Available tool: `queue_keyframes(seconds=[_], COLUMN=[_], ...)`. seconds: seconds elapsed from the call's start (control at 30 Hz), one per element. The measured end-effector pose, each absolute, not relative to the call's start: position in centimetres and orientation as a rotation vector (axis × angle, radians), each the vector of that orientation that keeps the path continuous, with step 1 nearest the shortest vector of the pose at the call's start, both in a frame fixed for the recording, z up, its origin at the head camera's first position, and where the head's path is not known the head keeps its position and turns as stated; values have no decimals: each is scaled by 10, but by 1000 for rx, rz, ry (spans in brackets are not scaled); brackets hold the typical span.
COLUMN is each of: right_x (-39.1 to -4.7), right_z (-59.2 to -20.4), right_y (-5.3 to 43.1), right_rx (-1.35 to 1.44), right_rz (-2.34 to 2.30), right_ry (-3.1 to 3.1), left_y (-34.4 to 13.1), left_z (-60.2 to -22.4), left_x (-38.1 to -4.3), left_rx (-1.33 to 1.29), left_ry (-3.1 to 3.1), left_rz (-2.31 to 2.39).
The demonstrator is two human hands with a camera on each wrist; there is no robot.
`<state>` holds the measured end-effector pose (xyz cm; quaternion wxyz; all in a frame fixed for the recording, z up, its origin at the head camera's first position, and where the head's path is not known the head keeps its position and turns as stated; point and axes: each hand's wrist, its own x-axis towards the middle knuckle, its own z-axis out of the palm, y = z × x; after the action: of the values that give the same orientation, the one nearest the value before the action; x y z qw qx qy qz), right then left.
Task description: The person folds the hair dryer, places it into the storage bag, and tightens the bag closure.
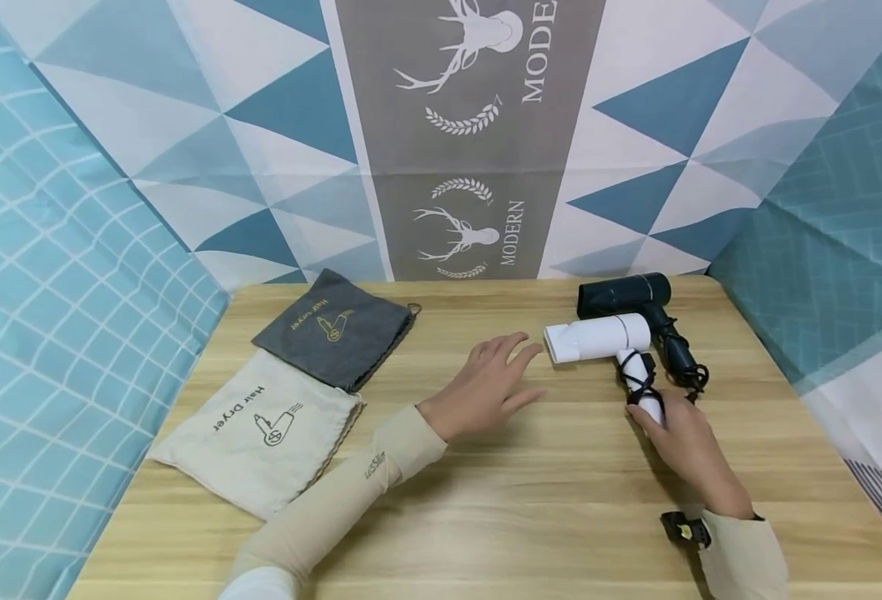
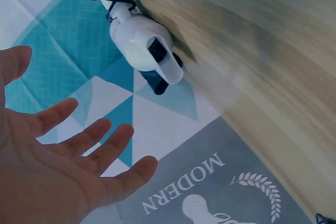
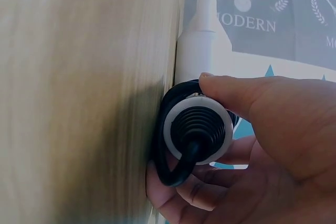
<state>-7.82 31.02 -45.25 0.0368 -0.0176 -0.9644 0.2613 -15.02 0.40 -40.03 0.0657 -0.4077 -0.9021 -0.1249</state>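
Observation:
A white hair dryer [image 1: 598, 337] lies on the right side of the table, its black cord wound round the handle. My right hand [image 1: 684, 442] grips the lower end of that handle; in the right wrist view the thumb and fingers curl round the handle end [image 3: 198, 129], where the cord comes out. Left of the nozzle, my left hand [image 1: 486, 387] hovers with fingers spread, touching nothing. The left wrist view shows its open palm [image 2: 47, 177] with the white dryer's nozzle [image 2: 170, 69] beyond. Just behind the white one lies a black hair dryer [image 1: 621, 293], its cord also wrapped round its handle.
On the left of the wooden table [image 1: 471, 517] lie a dark grey drawstring pouch [image 1: 328, 329] and, overlapping nearer the front, a cream pouch [image 1: 261, 429], both printed "Hair Dryer". Patterned cloth walls [image 1: 486, 208] stand along the back and both sides.

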Motion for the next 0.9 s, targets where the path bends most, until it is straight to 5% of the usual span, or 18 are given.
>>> queue_keyframes(seconds=[0.9], right_x=[-80], right_z=[-453], right_y=[315], right_rx=[-41], right_rz=[846], right_ry=[-3021], left_y=[42], left_z=[-417], left_x=[-192], left_rx=[-1253], left_ry=[-2782], left_rz=[-434])
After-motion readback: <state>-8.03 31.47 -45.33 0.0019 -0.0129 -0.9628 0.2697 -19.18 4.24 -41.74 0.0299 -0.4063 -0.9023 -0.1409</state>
